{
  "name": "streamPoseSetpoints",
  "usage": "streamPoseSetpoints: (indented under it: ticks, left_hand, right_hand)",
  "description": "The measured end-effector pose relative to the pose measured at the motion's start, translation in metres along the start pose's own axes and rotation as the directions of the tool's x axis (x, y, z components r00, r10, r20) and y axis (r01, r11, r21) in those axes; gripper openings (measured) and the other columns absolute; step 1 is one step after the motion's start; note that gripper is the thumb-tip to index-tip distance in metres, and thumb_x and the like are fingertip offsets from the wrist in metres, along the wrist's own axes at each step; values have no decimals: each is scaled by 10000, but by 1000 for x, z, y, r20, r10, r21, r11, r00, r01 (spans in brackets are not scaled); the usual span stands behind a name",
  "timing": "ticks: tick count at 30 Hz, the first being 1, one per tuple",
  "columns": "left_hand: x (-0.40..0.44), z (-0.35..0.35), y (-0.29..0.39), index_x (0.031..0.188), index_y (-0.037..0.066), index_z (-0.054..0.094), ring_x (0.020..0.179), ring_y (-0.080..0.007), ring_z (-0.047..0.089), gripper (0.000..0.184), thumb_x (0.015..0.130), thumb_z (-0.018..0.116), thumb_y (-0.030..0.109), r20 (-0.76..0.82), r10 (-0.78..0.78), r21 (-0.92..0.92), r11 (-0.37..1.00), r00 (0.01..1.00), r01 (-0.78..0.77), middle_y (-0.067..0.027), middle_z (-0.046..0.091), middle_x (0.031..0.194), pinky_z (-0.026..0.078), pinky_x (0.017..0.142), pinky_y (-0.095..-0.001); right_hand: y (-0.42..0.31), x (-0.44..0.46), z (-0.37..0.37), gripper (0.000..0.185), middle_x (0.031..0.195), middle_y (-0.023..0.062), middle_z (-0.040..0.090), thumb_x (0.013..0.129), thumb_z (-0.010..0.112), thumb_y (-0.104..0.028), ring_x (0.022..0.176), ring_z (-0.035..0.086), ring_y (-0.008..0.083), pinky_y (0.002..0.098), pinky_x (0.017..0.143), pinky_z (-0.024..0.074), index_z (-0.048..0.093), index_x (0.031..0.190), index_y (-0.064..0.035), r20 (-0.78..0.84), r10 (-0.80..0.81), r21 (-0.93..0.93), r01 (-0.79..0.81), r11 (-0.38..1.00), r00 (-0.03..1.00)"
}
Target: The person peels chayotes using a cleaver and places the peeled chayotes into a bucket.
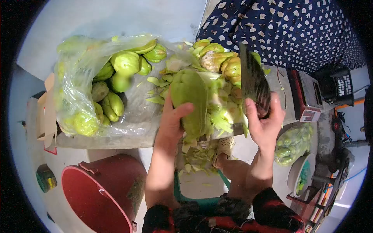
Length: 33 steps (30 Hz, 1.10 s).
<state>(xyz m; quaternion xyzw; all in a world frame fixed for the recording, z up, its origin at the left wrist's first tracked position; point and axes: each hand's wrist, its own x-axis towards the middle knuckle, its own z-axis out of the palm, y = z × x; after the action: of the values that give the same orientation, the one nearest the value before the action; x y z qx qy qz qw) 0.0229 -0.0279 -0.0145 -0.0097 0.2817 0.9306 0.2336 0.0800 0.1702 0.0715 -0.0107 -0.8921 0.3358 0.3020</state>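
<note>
My left hand [175, 118] is wrapped round the lower left side of a large green chayote [189, 93], held over the table edge. In my right hand [265, 116] is a wide dark-bladed knife [253, 77], its blade upright and apart from the chayote. Behind and between them lies a heap of green peelings [221, 116], with several brownish-green chayotes [232, 69] at its back. To the left, a clear plastic bag [74, 85] lies open around several green chayotes [125, 62].
A red bucket [105, 190] stands on the floor at the lower left. Right of the peelings is a red scale [307, 95], near a black basket [342, 85]. A filled plastic bag [294, 143] and a white basin [293, 174] are at the lower right. Peelings litter the floor.
</note>
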Motion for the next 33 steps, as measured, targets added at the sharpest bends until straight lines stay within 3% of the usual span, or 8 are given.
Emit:
streamPoseSetpoints:
  ticks: [4,8,21,24,27,28,29,33]
  left_hand:
    - [5,-15,-4,1402,31,383,1148,-262,563,924,597,834,85,-112,246,611,781,963,-129,-168,548,1288,475,949,-361]
    - [7,-22,-11,1354,13,422,1059,-196,603,840,634,835,140,98,392,791,527,915,-310,-125,634,1159,469,922,-306]
    - [3,-24,-13,1315,46,482,942,-112,614,530,821,675,30,97,266,455,845,959,-281,-65,664,1095,501,831,-263]
    - [1,-19,-12,1314,34,483,945,-117,619,501,844,658,47,84,196,286,934,977,-212,-50,649,1110,506,830,-258]
    - [-1,-13,-6,1307,-1,480,983,-167,632,616,768,750,126,80,34,-203,979,996,-17,-98,650,1116,511,860,-301]
    - [-7,-10,1,1306,-22,473,1011,-202,632,716,698,799,167,60,193,369,907,979,-201,-133,650,1119,504,887,-327]
    - [-14,-9,3,1306,-44,466,1038,-236,633,819,628,848,209,132,322,811,509,938,-289,-167,649,1122,497,913,-352]
    - [-3,-13,2,1313,-60,450,1081,-276,615,942,523,890,204,133,281,745,604,950,-283,-201,635,1155,465,961,-368]
  right_hand:
    - [5,-30,19,261,753,109,643,723,670,-2,575,624,230,343,535,500,578,967,-31,187,-223,-90,243,966,957]
    - [-5,-60,30,463,713,93,513,590,669,-29,602,588,275,385,523,494,563,1040,-23,387,-385,-178,477,860,838]
    - [-53,-53,20,319,673,30,454,705,609,-141,536,544,178,322,438,444,558,1012,-69,604,-453,-361,731,579,656]
    - [-58,-51,18,277,678,23,465,730,604,-123,521,544,171,323,426,439,550,998,-73,608,-472,-341,747,571,638]
    - [-53,-52,15,212,669,42,490,774,589,-96,504,558,188,340,417,446,517,973,-94,589,-482,-353,742,569,649]
    - [-36,-48,16,195,677,63,519,785,586,-88,513,580,232,373,423,456,495,957,-102,607,-358,-399,662,634,709]
    - [-17,-41,17,184,686,83,548,797,583,-80,523,601,275,407,430,465,473,941,-109,618,-217,-452,567,689,756]
    - [-8,-22,12,198,799,135,627,788,590,-112,634,628,393,514,560,501,453,929,-107,598,-51,-555,460,694,800]
